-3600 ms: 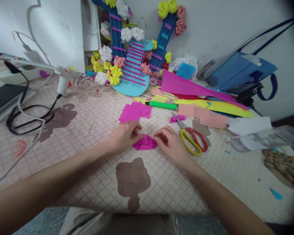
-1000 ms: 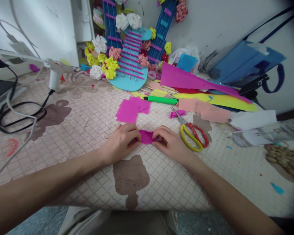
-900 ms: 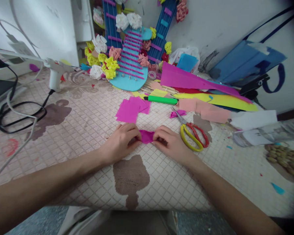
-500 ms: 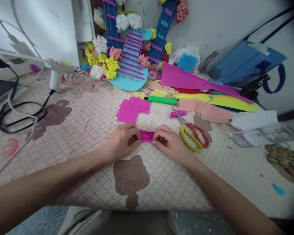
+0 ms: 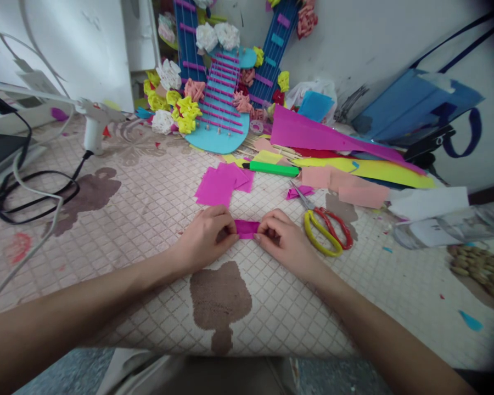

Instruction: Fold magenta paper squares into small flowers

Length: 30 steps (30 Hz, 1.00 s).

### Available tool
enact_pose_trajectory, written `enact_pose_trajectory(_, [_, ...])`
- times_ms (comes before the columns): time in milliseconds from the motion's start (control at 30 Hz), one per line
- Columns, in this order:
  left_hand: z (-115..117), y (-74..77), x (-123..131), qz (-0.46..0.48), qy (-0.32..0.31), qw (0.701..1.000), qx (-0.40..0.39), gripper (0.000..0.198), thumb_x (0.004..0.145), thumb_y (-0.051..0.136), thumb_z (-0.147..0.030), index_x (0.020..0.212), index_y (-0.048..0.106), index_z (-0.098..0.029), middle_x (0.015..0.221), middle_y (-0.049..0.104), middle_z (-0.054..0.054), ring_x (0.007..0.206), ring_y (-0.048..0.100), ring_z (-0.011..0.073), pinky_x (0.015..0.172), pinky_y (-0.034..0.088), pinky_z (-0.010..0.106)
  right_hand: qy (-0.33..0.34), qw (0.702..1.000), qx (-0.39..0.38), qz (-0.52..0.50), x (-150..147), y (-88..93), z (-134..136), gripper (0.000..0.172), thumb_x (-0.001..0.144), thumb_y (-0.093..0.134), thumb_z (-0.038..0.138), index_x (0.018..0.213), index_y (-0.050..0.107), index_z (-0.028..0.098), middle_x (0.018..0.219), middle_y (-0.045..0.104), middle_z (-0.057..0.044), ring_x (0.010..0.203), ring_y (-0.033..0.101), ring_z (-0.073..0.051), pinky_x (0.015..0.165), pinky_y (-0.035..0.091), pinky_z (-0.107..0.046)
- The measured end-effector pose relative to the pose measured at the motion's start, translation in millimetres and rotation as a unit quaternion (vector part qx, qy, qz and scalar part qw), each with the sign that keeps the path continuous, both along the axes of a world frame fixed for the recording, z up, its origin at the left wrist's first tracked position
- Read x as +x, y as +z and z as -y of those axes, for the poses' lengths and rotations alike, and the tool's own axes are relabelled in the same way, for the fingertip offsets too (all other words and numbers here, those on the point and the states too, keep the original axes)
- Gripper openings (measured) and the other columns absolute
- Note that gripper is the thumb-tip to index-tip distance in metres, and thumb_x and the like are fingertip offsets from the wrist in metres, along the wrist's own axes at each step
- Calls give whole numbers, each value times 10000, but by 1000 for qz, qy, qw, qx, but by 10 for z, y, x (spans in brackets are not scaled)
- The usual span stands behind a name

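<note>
A folded strip of magenta paper (image 5: 247, 229) lies level between my two hands, close to the tabletop. My left hand (image 5: 209, 236) pinches its left end between thumb and fingers. At the other end my right hand (image 5: 284, 239) grips it the same way. Just beyond are several loose magenta paper squares (image 5: 216, 185), overlapping one another. To the right of my right hand rest scissors (image 5: 323, 227) with one yellow and one red handle loop, blades slightly apart. A small folded magenta piece (image 5: 299, 192) lies by the blade tips.
Behind lie a green marker (image 5: 274, 169), peach paper strips (image 5: 362, 193) and a large magenta sheet (image 5: 313, 130). A blue model with paper flowers (image 5: 218, 129) stands at the back. On the left is a white glue gun (image 5: 94, 129) with cables; at right, a clear bottle (image 5: 448, 226).
Both hands stay in nearly the same place on the magenta strip. A lengthwise crease in it shows a little more clearly now.
</note>
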<state>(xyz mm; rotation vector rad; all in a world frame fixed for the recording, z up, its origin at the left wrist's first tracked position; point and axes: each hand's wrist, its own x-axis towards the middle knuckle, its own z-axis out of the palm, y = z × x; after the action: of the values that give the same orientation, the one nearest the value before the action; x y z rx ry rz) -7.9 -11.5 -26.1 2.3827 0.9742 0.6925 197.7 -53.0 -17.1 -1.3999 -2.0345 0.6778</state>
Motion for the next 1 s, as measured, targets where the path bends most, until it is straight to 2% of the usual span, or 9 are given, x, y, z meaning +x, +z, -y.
enact_pose_trajectory(300, [-5, 18, 32, -8, 10, 1000, -1, 90, 755, 570, -64, 699, 586, -133, 747, 558, 38, 709, 525, 150, 641, 424, 272, -9, 1000, 12, 14, -28, -29, -9, 148, 791, 524, 57, 730, 491, 187, 831, 483, -21, 709, 496, -134, 610, 418, -264])
enact_pose_trajectory(533, [-24, 0, 18, -11, 7, 1000, -3, 98, 783, 559, -96, 695, 582, -132, 733, 548, 36, 688, 515, 142, 623, 411, 263, -16, 1000, 12, 13, -34, -40, -8, 143, 781, 523, 62, 720, 487, 187, 823, 484, -19, 690, 495, -128, 598, 413, -258])
enact_pose_trajectory(1000, [-21, 54, 73, -66, 55, 996, -21, 65, 735, 574, -104, 682, 590, -137, 727, 558, 18, 663, 519, 134, 606, 378, 260, -21, 1000, 13, 8, -41, -64, -20, 169, 763, 535, 46, 705, 476, 193, 806, 473, -11, 668, 475, -124, 601, 412, -261])
